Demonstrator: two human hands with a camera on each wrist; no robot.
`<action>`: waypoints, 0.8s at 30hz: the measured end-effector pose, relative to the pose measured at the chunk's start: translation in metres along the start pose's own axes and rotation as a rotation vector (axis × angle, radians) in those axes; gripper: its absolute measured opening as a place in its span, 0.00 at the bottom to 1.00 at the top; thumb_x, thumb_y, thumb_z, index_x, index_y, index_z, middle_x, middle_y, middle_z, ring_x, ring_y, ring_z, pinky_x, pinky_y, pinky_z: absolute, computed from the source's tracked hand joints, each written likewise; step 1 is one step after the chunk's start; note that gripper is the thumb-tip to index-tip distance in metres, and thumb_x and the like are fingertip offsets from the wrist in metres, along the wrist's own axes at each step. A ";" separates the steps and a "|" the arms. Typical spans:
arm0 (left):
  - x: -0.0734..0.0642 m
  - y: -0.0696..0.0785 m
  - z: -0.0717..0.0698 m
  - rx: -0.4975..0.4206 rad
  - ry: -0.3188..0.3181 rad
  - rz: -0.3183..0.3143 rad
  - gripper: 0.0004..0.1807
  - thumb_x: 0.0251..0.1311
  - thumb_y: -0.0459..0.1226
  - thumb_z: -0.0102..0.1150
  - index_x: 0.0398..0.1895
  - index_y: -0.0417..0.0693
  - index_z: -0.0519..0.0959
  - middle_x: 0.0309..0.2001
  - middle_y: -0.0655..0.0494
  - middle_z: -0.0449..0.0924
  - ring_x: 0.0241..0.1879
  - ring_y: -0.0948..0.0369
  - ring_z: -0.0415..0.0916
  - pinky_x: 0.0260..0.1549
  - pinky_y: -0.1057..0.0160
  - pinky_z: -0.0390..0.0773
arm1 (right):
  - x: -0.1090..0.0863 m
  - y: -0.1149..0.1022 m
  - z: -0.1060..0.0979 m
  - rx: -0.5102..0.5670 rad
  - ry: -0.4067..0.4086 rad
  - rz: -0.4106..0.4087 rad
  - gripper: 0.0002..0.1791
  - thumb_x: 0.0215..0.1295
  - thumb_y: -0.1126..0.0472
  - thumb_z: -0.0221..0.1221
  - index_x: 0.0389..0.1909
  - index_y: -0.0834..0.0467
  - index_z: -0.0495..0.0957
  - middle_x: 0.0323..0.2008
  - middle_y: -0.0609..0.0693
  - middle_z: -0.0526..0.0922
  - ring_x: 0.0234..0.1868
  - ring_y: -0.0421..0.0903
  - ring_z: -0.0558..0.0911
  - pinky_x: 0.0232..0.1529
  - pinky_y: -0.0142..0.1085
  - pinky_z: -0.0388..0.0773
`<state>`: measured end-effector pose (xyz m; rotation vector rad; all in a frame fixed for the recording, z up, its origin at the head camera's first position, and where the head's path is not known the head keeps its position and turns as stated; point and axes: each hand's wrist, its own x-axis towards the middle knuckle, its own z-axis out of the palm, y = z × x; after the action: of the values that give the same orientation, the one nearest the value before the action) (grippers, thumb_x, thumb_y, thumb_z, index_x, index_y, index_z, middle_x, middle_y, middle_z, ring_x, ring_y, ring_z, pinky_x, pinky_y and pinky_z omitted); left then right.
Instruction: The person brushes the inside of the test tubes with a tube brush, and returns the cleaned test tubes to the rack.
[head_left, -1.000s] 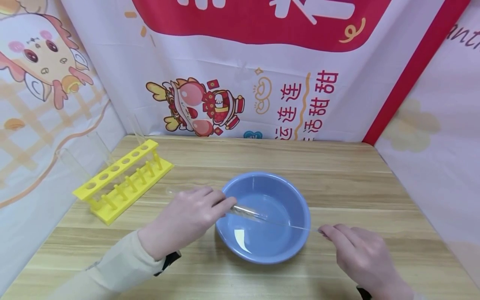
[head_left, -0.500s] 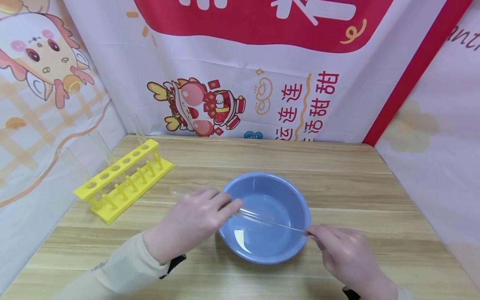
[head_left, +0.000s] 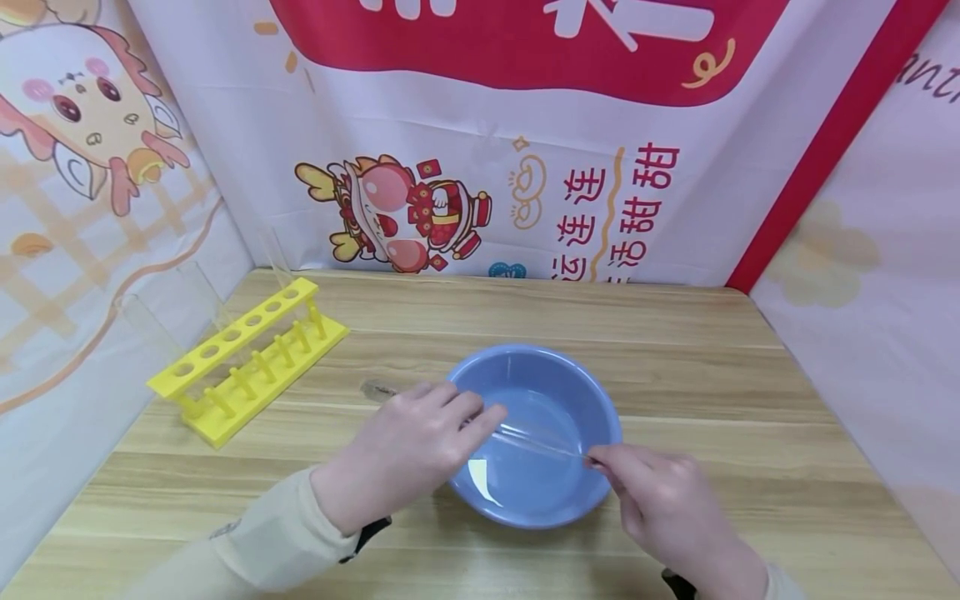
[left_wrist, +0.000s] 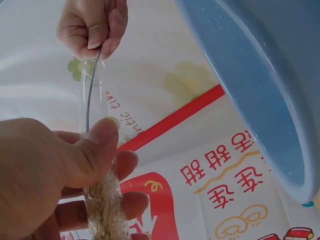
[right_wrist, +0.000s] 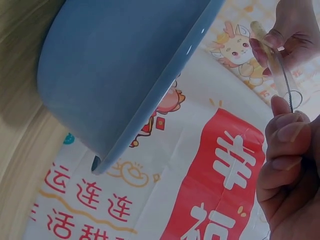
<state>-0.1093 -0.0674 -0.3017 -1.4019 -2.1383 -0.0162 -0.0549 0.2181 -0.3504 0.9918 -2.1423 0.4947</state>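
Observation:
Over the blue basin [head_left: 588, 389], my left hand [head_left: 412, 446] grips a clear glass test tube [head_left: 536, 442], its mouth pointing right. Inside the tube is a test tube brush; its pale bristles [left_wrist: 103, 207] show between the left fingers in the left wrist view. A thin twisted-wire handle [left_wrist: 89, 107] runs out of the mouth. My right hand [head_left: 667, 500] pinches that wire close to the tube's mouth, seen also in the right wrist view. The closed end [head_left: 377, 389] of the tube sticks out behind the left hand, with bristles visible there.
A yellow test tube rack [head_left: 258, 379] stands at the left of the wooden table [head_left: 675, 333]. Three clear tubes, one of them this glass tube [head_left: 150, 325], lean upside down on its far side. Water lies in the basin. Printed cloth walls [head_left: 525, 117] enclose the table's back and sides.
My right hand has moved left, sliding the brush deeper into the tube, and the bristles now reach the closed end. My left hand has shifted slightly right with the tube.

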 end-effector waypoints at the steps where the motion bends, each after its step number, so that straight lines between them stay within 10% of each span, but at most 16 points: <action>1: 0.000 0.000 0.000 -0.003 -0.003 -0.004 0.21 0.53 0.36 0.75 0.51 0.45 0.84 0.39 0.51 0.85 0.36 0.58 0.83 0.37 0.61 0.85 | 0.001 0.000 0.000 -0.003 -0.001 0.000 0.19 0.79 0.60 0.42 0.38 0.61 0.81 0.29 0.46 0.86 0.26 0.41 0.85 0.25 0.33 0.83; 24: 0.001 -0.007 -0.005 -0.100 -0.054 -0.076 0.25 0.50 0.40 0.77 0.53 0.46 0.82 0.38 0.52 0.84 0.32 0.59 0.83 0.22 0.69 0.81 | 0.019 0.008 -0.007 -0.471 0.236 -0.405 0.13 0.73 0.72 0.49 0.43 0.65 0.84 0.24 0.57 0.81 0.14 0.47 0.72 0.10 0.34 0.66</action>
<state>-0.1133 -0.0715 -0.2956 -1.3903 -2.2627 -0.1166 -0.0668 0.2182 -0.3315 0.9977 -1.6757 -0.0868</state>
